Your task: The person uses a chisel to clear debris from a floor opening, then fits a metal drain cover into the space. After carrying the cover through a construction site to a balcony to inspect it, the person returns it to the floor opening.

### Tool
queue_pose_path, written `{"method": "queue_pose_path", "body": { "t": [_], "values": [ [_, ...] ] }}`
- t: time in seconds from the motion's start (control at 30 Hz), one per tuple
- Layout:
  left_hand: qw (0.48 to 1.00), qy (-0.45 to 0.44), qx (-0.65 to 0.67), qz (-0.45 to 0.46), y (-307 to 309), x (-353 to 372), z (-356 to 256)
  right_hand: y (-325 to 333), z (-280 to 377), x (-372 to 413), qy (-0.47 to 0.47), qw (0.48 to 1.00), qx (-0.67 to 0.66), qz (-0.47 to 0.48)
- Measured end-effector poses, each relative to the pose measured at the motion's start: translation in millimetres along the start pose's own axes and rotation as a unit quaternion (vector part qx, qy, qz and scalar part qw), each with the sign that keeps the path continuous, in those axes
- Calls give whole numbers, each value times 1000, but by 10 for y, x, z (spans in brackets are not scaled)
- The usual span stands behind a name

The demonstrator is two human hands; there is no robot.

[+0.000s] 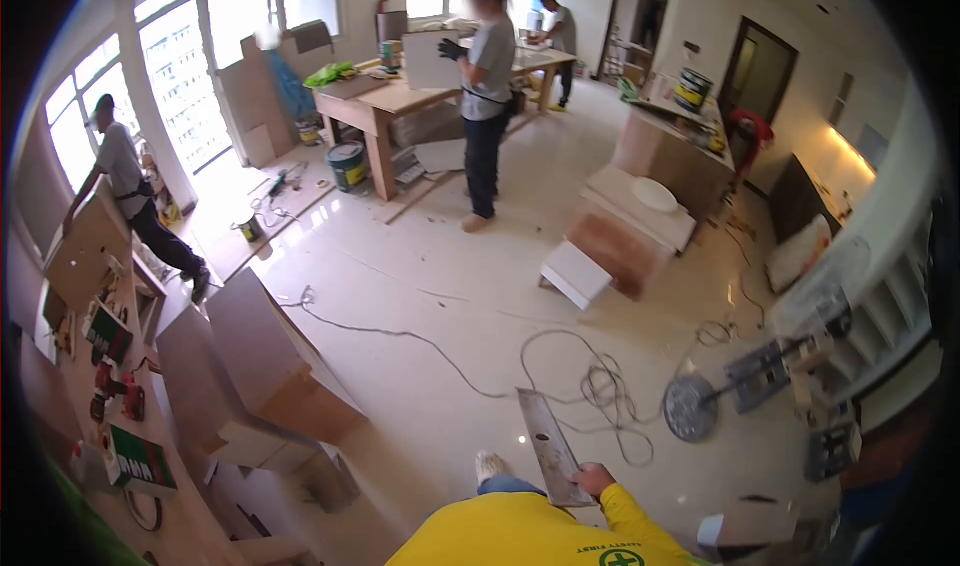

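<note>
My right hand [595, 479] is closed on the near end of a long, narrow grey board [546, 440] with a round hole in it. The board points forward and slightly left, close to my legs. A loose grey cable [600, 391] lies on the floor beyond and to the right of its far end. My yellow sleeve [640, 526] runs down from that hand, and one light shoe [489, 465] shows left of the board. My left hand is out of sight.
Box-like wooden carcasses [270, 366] stand at left, beside a bench with a red drill [117, 394]. A machine with a round base [690, 407] stands at right. A person [487, 96] works at a wooden table [385, 101]; other people are at left, back and far right.
</note>
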State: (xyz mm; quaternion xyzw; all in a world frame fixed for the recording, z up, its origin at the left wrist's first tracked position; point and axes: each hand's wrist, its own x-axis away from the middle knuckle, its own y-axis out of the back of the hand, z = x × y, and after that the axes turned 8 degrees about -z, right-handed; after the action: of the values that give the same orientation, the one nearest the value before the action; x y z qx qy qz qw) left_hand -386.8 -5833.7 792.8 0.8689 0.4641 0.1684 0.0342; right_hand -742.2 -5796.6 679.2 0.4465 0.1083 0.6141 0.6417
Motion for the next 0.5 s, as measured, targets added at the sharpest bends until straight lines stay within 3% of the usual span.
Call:
{"method": "queue_pose_path", "body": {
  "t": [0.07,0.13,0.2,0.33,0.5],
  "values": [
    [1000,7,7,-29,372,-410,-86,-4,422,-1022,111,991,70,4],
    [998,8,19,-54,766,-810,-166,88,1136,-1920,163,981,95,38],
    [997,2,28,-75,1175,-1283,-141,88,1900,-2772,165,979,73,100],
    [993,-13,33,-109,2233,-2279,-126,-181,3304,-4130,189,975,23,117],
    [981,-101,-31,-160,4089,-3152,-505,-544,4640,-5322,173,973,-37,147]
  ]
}}
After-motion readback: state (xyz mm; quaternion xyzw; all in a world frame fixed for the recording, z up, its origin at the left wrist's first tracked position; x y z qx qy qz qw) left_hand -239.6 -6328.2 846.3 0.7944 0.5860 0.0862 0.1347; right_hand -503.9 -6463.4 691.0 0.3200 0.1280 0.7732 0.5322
